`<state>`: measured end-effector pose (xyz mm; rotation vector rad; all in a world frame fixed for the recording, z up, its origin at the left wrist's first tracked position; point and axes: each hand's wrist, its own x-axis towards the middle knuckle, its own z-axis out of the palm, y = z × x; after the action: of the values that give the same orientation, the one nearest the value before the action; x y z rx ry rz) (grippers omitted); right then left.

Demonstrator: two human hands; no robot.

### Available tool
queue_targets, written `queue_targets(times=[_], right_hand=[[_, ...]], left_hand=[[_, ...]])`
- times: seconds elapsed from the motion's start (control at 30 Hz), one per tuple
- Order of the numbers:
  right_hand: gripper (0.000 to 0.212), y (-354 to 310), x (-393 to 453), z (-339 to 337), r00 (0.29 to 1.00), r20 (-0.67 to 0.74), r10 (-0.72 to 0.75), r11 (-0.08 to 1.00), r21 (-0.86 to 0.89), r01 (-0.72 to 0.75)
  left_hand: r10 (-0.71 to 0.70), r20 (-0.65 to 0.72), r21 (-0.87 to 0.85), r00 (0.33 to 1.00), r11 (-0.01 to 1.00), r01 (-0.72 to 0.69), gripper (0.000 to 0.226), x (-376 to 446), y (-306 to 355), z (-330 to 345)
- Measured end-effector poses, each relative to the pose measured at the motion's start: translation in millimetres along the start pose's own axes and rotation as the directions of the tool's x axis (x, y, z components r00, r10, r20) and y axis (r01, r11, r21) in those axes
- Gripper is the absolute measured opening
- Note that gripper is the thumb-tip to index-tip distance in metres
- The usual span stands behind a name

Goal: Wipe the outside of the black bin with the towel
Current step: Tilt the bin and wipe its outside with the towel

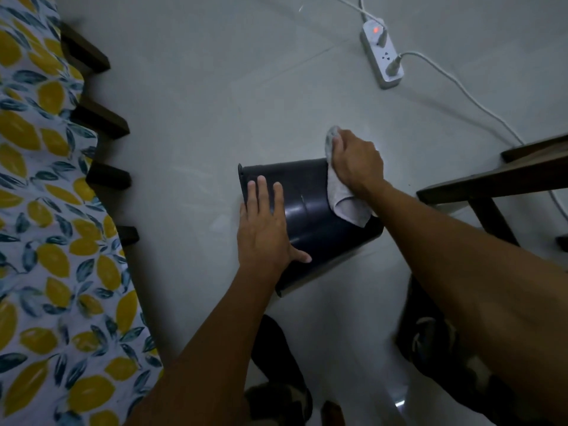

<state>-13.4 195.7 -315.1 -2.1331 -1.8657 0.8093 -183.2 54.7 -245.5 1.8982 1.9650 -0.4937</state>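
Observation:
The black bin (307, 210) lies on its side on the pale tiled floor, its rim toward the left and its base toward the right. My left hand (264, 229) rests flat on the bin's wall near the rim, fingers spread, holding it down. My right hand (356, 161) presses a grey towel (344, 201) against the bin's base end. The towel bunches above my fingers and a loose corner hangs down over the bin's side.
A white power strip (381, 53) with a lit red switch and plugged cables lies on the floor at the far right. Dark wooden furniture (491, 182) stands at the right. A bed with lemon-print fabric (46, 210) and dark slats runs along the left.

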Motion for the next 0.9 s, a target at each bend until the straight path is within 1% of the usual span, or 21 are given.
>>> queue_targets(times=[0.1, 0.17, 0.2, 0.23, 0.3, 0.37, 0.4, 0.47, 0.53, 0.57, 0.67, 0.7, 0.73, 0.77, 0.8, 0.83, 0.87, 0.9], right_hand=[[0.047, 6, 1, 3, 0.992, -0.126, 0.004, 1.000, 0.006, -0.004], [0.048, 6, -8, 2, 0.983, -0.182, -0.007, 1.000, 0.013, 0.009], [0.047, 6, -17, 0, 0.981, -0.190, -0.035, 0.999, 0.007, 0.037], [0.045, 6, -29, 0, 0.977, -0.188, -0.096, 0.995, -0.020, 0.094], [0.039, 3, -63, 5, 0.949, -0.136, -0.284, 0.956, -0.116, 0.270], [0.041, 0, -96, 19, 0.911, -0.030, -0.411, 0.902, -0.160, 0.402], [0.046, -1, -110, 25, 0.896, 0.014, -0.445, 0.882, -0.166, 0.441], [0.064, 0, -132, 31, 0.876, 0.087, -0.475, 0.858, -0.176, 0.483], [0.079, 4, -151, 28, 0.858, 0.124, -0.499, 0.839, -0.179, 0.514], [0.077, 8, -160, 26, 0.847, 0.120, -0.518, 0.831, -0.162, 0.532], [0.053, 30, -187, 19, 0.805, 0.036, -0.592, 0.801, -0.084, 0.593], [0.048, 37, -196, 14, 0.803, 0.020, -0.596, 0.800, -0.067, 0.596], [0.046, 43, -203, 8, 0.807, 0.025, -0.589, 0.806, -0.048, 0.590], [0.043, 48, -210, 2, 0.826, 0.066, -0.560, 0.826, -0.034, 0.563], [0.038, 53, -215, -5, 0.857, 0.140, -0.495, 0.864, -0.023, 0.503], [0.028, 56, -218, -14, 0.902, 0.229, -0.366, 0.926, -0.007, 0.378], [0.015, 62, -219, -21, 0.934, 0.296, -0.199, 0.979, 0.024, 0.201], [0.014, 69, -220, -28, 0.946, 0.325, -0.007, 0.998, 0.056, -0.012]], left_hand=[[-0.004, -0.005, -0.001, 1.000, 1.000, 0.004, 0.160, 1, 2, 1], [-0.005, 0.002, 0.002, 1.000, 1.000, 0.005, 0.161, -1, 4, 3], [-0.003, 0.006, 0.006, 1.000, 1.000, 0.003, 0.161, -3, 5, 5], [-0.001, 0.012, 0.011, 1.000, 1.000, 0.001, 0.161, -5, 5, 8], [0.002, 0.013, 0.024, 1.000, 1.000, -0.003, 0.162, -8, 3, 11], [0.004, 0.010, 0.024, 1.000, 1.000, -0.004, 0.162, -8, 2, 10], [0.004, 0.008, 0.020, 1.000, 1.000, -0.004, 0.162, -7, 2, 9], [0.000, 0.000, 0.020, 1.000, 1.000, 0.000, 0.161, -7, 3, 5], [0.000, 0.004, 0.031, 1.000, 1.000, 0.000, 0.160, -9, 6, 3], [-0.001, 0.006, 0.037, 1.000, 0.999, 0.001, 0.159, -11, 7, 2], [-0.003, -0.009, 0.034, 1.000, 0.999, 0.004, 0.159, -16, 9, 0], [0.001, -0.027, 0.034, 1.000, 0.999, 0.000, 0.158, -18, 10, -1], [0.002, -0.050, 0.037, 0.999, 0.999, -0.001, 0.156, -19, 12, -2], [0.001, -0.066, 0.040, 0.998, 0.999, 0.002, 0.155, -21, 15, -3], [-0.003, -0.071, 0.036, 0.998, 0.999, 0.005, 0.155, -23, 17, -3], [-0.007, -0.073, 0.025, 0.997, 1.000, 0.009, 0.154, -27, 20, -3], [-0.013, -0.078, 0.010, 0.997, 1.000, 0.014, 0.154, -32, 23, -2], [-0.018, -0.087, 0.003, 0.996, 1.000, 0.018, 0.151, -39, 27, -1]])
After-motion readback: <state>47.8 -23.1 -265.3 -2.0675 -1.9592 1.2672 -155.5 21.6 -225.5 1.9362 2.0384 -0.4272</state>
